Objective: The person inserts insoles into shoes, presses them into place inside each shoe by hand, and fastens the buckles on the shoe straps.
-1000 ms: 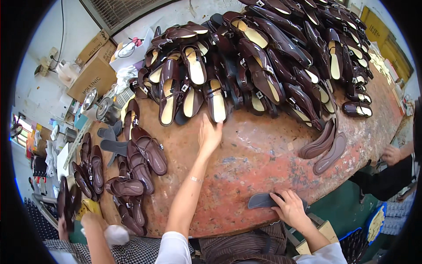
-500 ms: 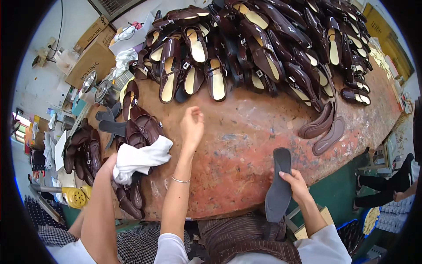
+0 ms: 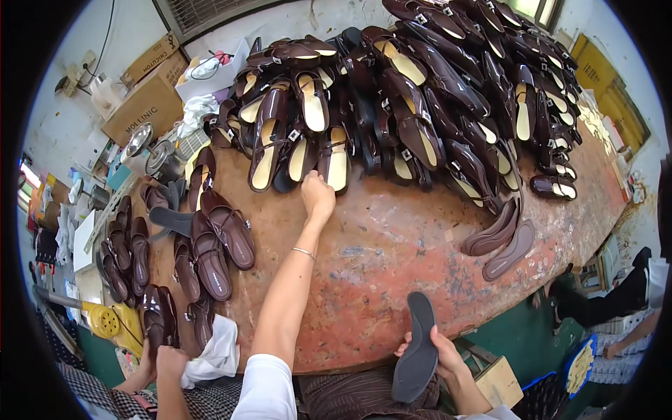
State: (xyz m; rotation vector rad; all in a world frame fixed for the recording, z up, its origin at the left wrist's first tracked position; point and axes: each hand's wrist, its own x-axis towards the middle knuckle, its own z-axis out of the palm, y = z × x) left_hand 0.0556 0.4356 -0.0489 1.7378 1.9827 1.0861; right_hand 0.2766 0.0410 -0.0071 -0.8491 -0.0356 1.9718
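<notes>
A dark grey flat shoe insole [image 3: 416,358] is gripped upright at the near edge of the worn reddish wooden table [image 3: 392,245] by the closed right hand [image 3: 439,353], while the heel of a dark brown glossy strapped sandal [image 3: 334,155] in the big pile is touched by the loosely curled left hand [image 3: 318,196].

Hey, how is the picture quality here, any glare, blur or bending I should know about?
Head view: strong fisheye bending, the table edge curves and black corners frame the picture; bright glare at the window top right and sheen on the glossy shoes; left hand and right hand are sharp, with no motion blur.
</notes>
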